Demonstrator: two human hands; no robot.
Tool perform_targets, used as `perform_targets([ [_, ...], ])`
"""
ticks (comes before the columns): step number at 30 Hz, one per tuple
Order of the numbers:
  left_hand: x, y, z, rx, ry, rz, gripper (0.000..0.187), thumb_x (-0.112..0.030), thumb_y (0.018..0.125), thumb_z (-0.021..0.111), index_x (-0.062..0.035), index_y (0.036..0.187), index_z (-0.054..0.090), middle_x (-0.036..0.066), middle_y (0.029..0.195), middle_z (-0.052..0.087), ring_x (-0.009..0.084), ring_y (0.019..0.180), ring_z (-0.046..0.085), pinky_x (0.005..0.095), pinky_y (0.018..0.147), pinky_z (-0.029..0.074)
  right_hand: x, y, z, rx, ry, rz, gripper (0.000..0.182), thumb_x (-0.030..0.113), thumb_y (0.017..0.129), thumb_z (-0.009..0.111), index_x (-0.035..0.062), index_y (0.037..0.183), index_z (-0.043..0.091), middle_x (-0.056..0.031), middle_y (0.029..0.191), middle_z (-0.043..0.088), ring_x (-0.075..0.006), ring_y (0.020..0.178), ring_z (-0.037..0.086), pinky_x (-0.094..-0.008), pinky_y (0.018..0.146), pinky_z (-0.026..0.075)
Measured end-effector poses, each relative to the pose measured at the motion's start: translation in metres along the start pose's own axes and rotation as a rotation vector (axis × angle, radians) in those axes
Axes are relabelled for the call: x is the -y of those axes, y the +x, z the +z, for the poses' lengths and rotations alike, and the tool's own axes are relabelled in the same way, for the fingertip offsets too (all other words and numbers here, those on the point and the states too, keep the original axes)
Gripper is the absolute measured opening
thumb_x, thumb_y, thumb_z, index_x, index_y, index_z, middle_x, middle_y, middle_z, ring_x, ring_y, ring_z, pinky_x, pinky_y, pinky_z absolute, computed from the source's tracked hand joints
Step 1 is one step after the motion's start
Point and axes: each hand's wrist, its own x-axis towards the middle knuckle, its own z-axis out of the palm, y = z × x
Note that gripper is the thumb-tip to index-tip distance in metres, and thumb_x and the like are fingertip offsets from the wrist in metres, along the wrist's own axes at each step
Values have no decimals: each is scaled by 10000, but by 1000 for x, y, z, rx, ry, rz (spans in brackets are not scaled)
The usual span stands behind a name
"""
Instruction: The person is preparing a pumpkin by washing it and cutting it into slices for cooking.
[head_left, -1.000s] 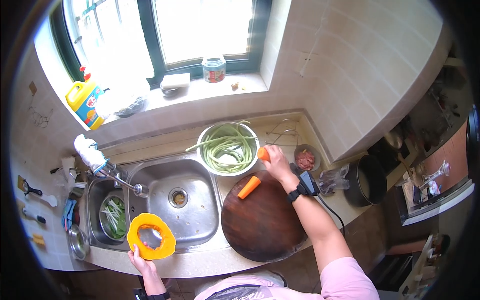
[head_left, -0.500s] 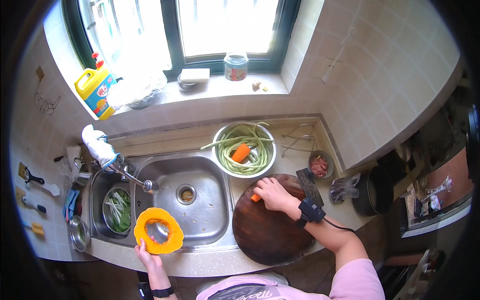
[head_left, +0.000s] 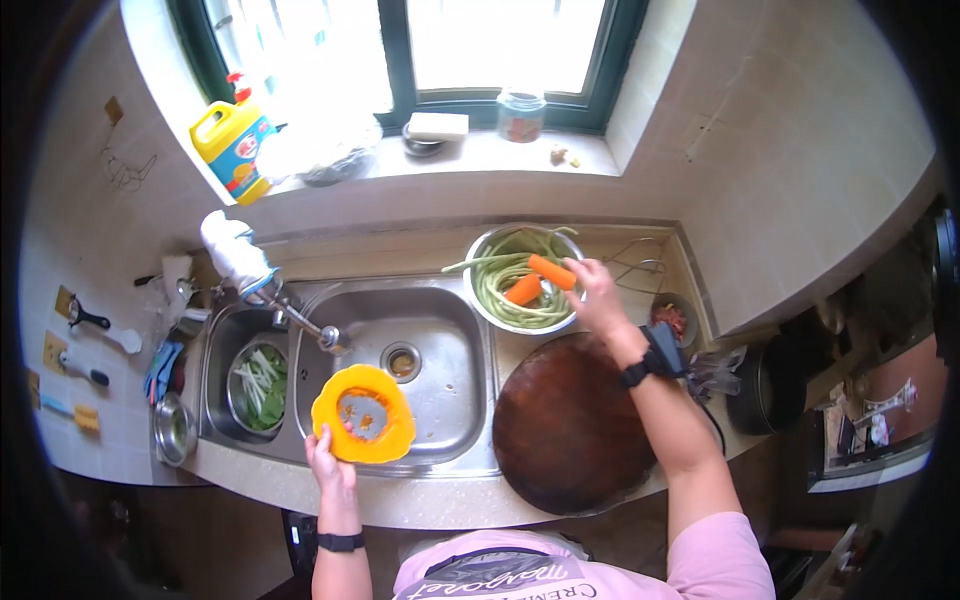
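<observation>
My left hand (head_left: 330, 468) grips the lower left edge of a pumpkin piece (head_left: 390, 440) over the front of the large sink basin. The piece is a lobed yellow ring with orange, stringy pulp around its middle. My right hand (head_left: 597, 300) pinches the end of a carrot piece (head_left: 551, 271) above the metal bowl (head_left: 474, 298). Long green beans (head_left: 492, 285) lie coiled in that bowl, with another carrot piece (head_left: 522, 290) on them. Below my right forearm is the round, dark cutting board (head_left: 565, 430). My arm hides the board's far right edge.
Leafy greens (head_left: 262, 385) sit in the small left basin under the faucet (head_left: 330, 338). A bowl of meat (head_left: 670, 318), a wire rack (head_left: 640, 265) and a dark pot (head_left: 765, 385) stand to the right. A yellow jug (head_left: 235, 150) is on the sill.
My right hand has lifted the carrot piece from the cutting board to above the bowl of beans. The cleaver on the board is now out of sight. The camera view has shifted.
</observation>
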Motion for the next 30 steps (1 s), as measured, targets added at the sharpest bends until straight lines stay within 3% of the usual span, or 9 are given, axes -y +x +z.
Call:
perform_targets([
  [4, 3, 1, 14, 27, -8, 41, 139, -57, 867, 507, -50, 940, 390, 166, 907, 568, 263, 739, 616, 364, 635, 531, -3, -44, -36, 32, -21, 23, 387, 57, 672, 601, 25, 1055, 555, -158, 1030, 516, -321, 983, 485, -380, 870, 408],
  [5, 0, 0, 21, 22, 29, 56, 160, -12, 850, 523, -52, 907, 379, 142, 885, 562, 235, 735, 617, 341, 650, 530, -12, -63, -43, 14, -79, 80, 381, 60, 667, 591, 23, 1045, 556, -161, 1026, 516, -326, 984, 483, -388, 870, 406],
  [9, 7, -1, 38, 122, 359, 450, 196, 22, 832, 548, -46, 869, 368, 96, 840, 541, 178, 717, 607, 280, 662, 518, -55, -168, -73, -47, -313, 395, 416, 61, 647, 555, 22, 1061, 544, -174, 1049, 500, -353, 1016, 457, -418, 878, 389],
  [12, 10, 0, 49, 90, 340, 417, 184, 20, 838, 540, -43, 865, 369, 96, 842, 543, 175, 708, 607, 277, 650, 520, -59, -240, -91, 54, -388, 657, 444, 69, 652, 537, 21, 1094, 524, -180, 1067, 487, -364, 1034, 443, -430, 885, 381],
  [16, 8, -17, 70, 148, 199, 202, 156, -42, 866, 521, -45, 879, 365, 107, 848, 554, 188, 701, 613, 280, 625, 525, -75, -293, -90, -1, -189, 711, 454, 131, 674, 550, 12, 1110, 505, -188, 1017, 511, -361, 964, 493, -408, 853, 414],
  [19, 19, -38, 83, 298, 156, 41, 99, -94, 893, 482, -55, 907, 392, 125, 871, 567, 212, 695, 603, 325, 622, 519, -57, -290, -93, 94, -18, 865, 458, 161, 680, 569, 24, 1112, 502, -174, 977, 536, -357, 896, 535, -405, 797, 450],
  [23, 65, -70, 96, 484, 195, -174, 104, -143, 908, 442, -60, 966, 419, 132, 894, 569, 221, 704, 586, 372, 600, 509, -42, -283, -86, -6, -231, 631, 501, 182, 663, 596, 58, 1136, 484, -162, 941, 529, -358, 855, 548, -436, 733, 465],
  [25, 84, -93, 110, 537, 168, -320, 161, -107, 877, 500, -24, 999, 435, 149, 885, 575, 238, 711, 605, 363, 626, 521, -35, -271, -89, 98, -263, 647, 544, 178, 652, 604, 64, 1163, 458, -171, 957, 517, -361, 855, 548, -446, 730, 464],
  [30, 140, -122, 133, 550, 130, -489, 133, -99, 893, 479, -23, 977, 410, 170, 902, 582, 258, 748, 619, 375, 688, 521, -44, -261, -92, 211, -348, 728, 612, 80, 648, 553, 86, 1234, 377, -218, 972, 491, -379, 858, 551, -459, 728, 465],
])
